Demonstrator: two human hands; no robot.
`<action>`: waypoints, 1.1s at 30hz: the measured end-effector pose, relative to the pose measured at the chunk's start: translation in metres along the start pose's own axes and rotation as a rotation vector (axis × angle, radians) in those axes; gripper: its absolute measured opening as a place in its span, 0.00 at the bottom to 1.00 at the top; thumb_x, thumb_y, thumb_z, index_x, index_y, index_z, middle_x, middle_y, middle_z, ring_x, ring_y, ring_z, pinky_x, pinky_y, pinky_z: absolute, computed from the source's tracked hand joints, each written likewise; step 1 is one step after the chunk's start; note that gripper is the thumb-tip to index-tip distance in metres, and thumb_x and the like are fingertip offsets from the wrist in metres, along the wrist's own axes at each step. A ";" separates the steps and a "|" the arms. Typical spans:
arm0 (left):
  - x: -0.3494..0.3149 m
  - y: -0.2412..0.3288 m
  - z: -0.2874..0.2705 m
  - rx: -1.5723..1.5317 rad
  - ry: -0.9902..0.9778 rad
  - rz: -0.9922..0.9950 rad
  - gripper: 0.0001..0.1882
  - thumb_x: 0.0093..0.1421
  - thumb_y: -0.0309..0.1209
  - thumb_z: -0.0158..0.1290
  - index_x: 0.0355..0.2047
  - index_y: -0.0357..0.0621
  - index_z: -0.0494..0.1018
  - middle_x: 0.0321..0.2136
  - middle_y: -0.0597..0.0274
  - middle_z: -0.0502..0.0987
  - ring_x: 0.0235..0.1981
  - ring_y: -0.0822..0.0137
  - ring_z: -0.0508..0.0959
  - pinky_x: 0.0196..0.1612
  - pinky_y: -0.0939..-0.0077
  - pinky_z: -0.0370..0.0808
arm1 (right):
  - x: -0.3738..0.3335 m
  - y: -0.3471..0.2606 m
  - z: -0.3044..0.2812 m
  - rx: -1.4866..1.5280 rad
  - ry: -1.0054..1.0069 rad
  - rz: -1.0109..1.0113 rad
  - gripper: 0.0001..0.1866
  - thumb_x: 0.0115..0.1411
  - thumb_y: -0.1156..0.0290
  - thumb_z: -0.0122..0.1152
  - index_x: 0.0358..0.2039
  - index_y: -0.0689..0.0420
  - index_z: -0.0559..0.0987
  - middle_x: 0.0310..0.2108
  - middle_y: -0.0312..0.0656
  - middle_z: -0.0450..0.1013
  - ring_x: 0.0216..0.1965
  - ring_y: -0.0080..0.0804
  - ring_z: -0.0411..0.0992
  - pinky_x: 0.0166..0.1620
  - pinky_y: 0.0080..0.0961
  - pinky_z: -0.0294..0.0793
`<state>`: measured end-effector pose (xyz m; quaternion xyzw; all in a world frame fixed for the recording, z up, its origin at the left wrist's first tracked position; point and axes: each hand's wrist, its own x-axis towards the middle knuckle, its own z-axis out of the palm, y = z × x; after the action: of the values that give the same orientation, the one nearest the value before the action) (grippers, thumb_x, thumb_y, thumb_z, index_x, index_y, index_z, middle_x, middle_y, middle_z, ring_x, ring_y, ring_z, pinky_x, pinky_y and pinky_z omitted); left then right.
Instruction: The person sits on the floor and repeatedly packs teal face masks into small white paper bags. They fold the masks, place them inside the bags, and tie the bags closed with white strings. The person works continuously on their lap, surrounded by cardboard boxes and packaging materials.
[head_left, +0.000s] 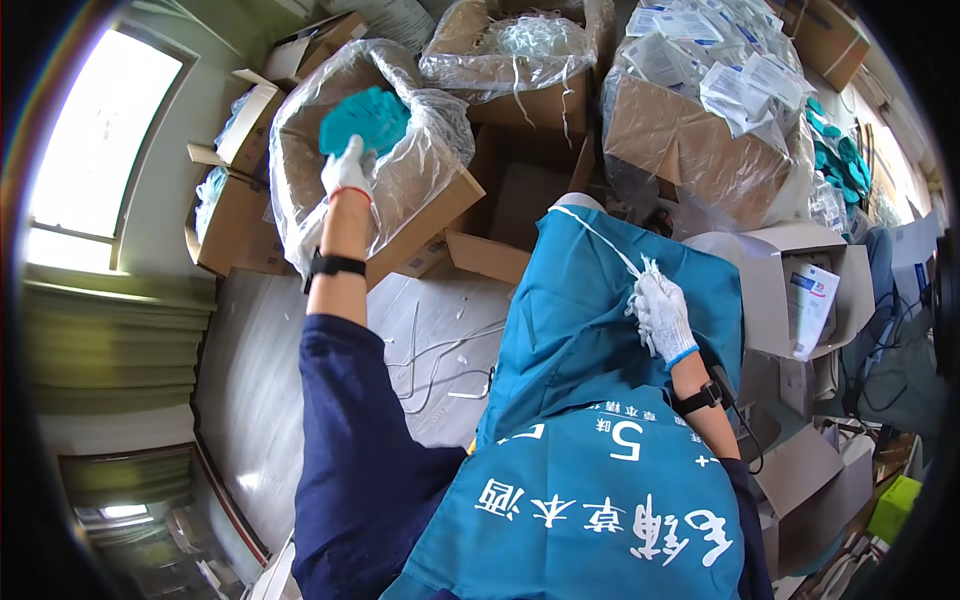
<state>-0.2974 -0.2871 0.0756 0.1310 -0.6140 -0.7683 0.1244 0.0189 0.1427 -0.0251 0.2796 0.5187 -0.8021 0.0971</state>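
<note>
My left hand (347, 170), in a white glove, reaches out over a carton lined with clear plastic (440, 135). Its fingers are closed on the near edge of a crumpled teal bundle (366, 118), which looks like folded fabric. Above my lap, my gloved right hand (660, 318) is closed round a bunch of white strings (650, 268), whose ends poke out past the fingers. One white cord (598, 232) runs from that hand toward the far edge of the teal apron (600, 330) spread over my lap. The fingertips of the right hand are partly hidden.
An open brown carton (510, 185) stands ahead of my knees. Beyond it is a plastic-lined box of white strings (535, 38). A big carton (690, 140) at the far right overflows with white packets (755, 90). Loose cord (430, 370) lies on the grey floor (265, 400).
</note>
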 end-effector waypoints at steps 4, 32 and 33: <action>0.075 -0.028 -0.039 0.017 -0.170 -0.022 0.24 0.68 0.34 0.52 0.59 0.32 0.67 0.52 0.48 0.76 0.52 0.54 0.77 0.50 0.67 0.77 | -0.003 -0.009 -0.001 0.396 -0.160 0.038 0.16 0.72 0.57 0.49 0.29 0.51 0.71 0.14 0.28 0.59 0.10 0.16 0.52 0.13 0.17 0.51; -0.345 -0.126 0.166 0.223 -1.240 -0.269 0.17 0.74 0.37 0.42 0.46 0.39 0.76 0.29 0.65 0.77 0.31 0.75 0.74 0.35 0.79 0.72 | -0.047 -0.067 -0.040 0.928 -0.450 0.023 0.16 0.74 0.61 0.44 0.29 0.50 0.72 0.13 0.24 0.52 0.10 0.14 0.48 0.13 0.16 0.47; -0.346 -0.124 0.167 0.171 -1.217 -0.282 0.17 0.75 0.38 0.41 0.48 0.38 0.76 0.31 0.65 0.78 0.32 0.75 0.75 0.36 0.80 0.73 | -0.047 -0.067 -0.038 0.943 -0.424 0.043 0.16 0.74 0.61 0.44 0.29 0.50 0.72 0.13 0.24 0.52 0.10 0.14 0.48 0.13 0.16 0.47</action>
<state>-0.0374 0.0138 0.0063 -0.2405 -0.6108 -0.6626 -0.3606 0.0411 0.1999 0.0413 0.1349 0.0640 -0.9855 0.0803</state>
